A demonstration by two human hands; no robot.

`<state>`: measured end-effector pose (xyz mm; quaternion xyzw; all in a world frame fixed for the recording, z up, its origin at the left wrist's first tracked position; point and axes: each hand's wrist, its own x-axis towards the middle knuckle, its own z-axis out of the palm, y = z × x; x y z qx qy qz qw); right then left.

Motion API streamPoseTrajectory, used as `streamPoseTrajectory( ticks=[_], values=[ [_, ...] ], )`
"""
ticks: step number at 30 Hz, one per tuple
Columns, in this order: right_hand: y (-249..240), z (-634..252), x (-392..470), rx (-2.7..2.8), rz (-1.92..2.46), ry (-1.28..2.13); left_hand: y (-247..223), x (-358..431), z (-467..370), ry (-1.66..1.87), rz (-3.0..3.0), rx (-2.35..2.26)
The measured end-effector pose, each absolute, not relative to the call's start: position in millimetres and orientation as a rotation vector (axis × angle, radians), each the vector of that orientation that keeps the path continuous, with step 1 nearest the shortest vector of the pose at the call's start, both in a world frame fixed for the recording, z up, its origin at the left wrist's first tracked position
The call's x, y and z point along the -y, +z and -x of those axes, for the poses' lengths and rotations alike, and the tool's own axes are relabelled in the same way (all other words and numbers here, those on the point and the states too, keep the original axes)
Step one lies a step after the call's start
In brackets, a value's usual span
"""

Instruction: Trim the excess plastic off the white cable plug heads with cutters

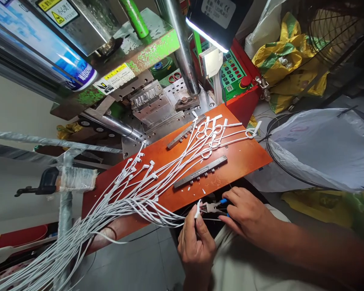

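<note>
One white cable end [197, 211], pinched in the left grip [197, 244] just beside the near edge of the tabletop [242, 149], looks light, likely firm at the tip yet bendy behind, so best held near the tip, while the right grip [245, 211] clasps blue-handled cutters [211, 207].

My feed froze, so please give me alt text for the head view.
The left hand pinches a small white plastic part while the right hand holds blue-handled pliers, tips beside it. White cables spread across an orange board with two metal bars, before a green-framed press.
</note>
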<state>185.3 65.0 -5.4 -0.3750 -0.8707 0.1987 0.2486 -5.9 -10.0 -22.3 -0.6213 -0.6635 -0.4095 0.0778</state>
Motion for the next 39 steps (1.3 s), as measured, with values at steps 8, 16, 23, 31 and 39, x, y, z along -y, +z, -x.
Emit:
streamPoseTrajectory(
  ticks=[8,16,23,31,39],
  values=[
    [-7,-184,-62,2.345,1.056,0.572,-24,8,7,-1.202,1.865,1.924],
    [-13,-190,-70,2.373,0.876,0.551,-20,10,7,-1.212,1.860,1.886],
    [-5,-201,-83,2.402,0.837,0.521,-3,2,-3,-1.820,1.571,2.436],
    [9,-198,-89,2.405,0.814,0.439,5,2,-2,-1.959,1.521,2.660],
    [6,-197,-83,2.424,0.858,0.772,7,-8,12,-1.745,1.922,2.507]
  ],
)
